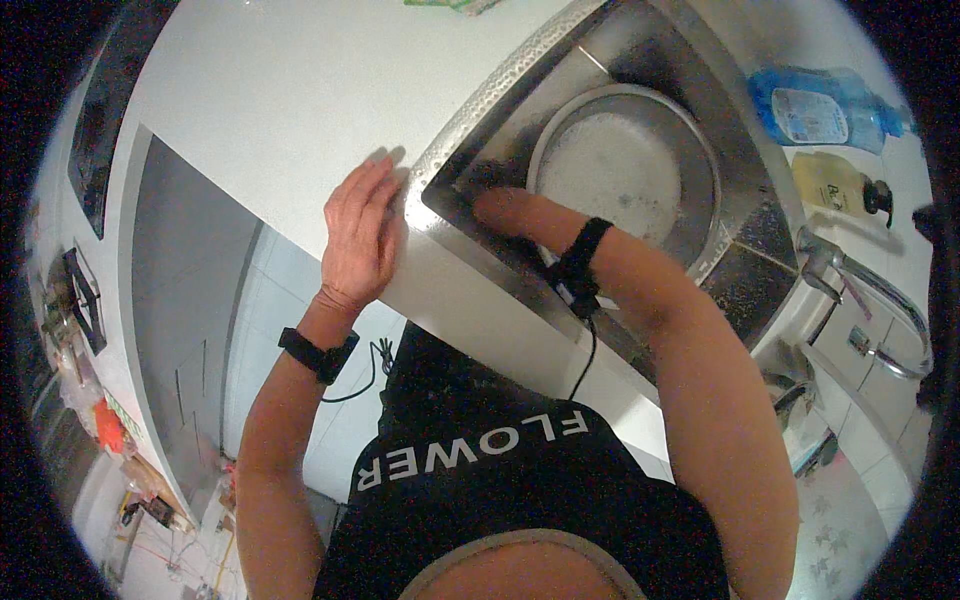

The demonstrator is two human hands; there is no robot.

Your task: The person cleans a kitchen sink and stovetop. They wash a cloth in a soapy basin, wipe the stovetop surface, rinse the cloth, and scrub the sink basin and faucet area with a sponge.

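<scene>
My left hand (363,229) lies palm down on the white countertop (300,97), beside the front corner of the steel sink's rim (429,180). Its fingers are stretched out and nothing shows under it. My right hand (504,211) reaches down into the sink near that same corner. Its fingers are out of sight, so whether it holds anything cannot be told. A round metal basin (551,135) sits in the sink, just beyond my right wrist, with foamy whitish liquid (619,172) in it.
A blue bottle (810,105), a yellow pump bottle (829,184) and a chrome faucet (821,255) stand along the sink's right side. A black cable (591,352) hangs from my right wrist strap; another cable (360,391) runs from the left one. A grey cabinet front (187,247) is at left.
</scene>
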